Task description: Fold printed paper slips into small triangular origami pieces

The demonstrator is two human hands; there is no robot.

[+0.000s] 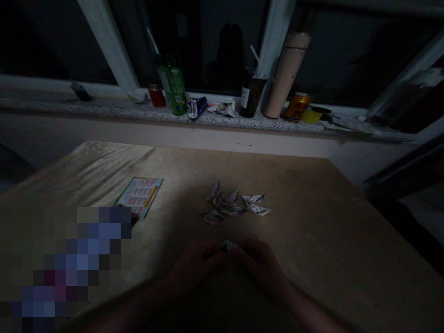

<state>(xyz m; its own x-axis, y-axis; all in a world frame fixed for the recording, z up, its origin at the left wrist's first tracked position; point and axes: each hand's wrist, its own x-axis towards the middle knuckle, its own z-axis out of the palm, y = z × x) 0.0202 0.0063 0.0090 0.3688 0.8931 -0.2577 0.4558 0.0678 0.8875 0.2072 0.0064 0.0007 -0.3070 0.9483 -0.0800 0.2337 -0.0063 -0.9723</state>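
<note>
Near the front of the table, in dim light, my left hand (198, 260) and my right hand (259, 259) meet, both closed with fingertips pinching one small folded paper piece (228, 245). Only its pointed top shows between the fingers; the lower part is hidden. Just beyond my hands lies a loose group of several folded paper pieces (233, 210), pointed and covered with print. Two of them (255, 203) sit at the group's right side, and another (213, 218) rests at its near left.
A printed card (142, 194) lies on the table (312, 231) to the left, beside a blurred-out area. Along the windowsill (211, 121) stand a green container (175, 88), a dark cup with a straw (251, 99), a tall pink flask (286, 76) and an orange can (297, 107).
</note>
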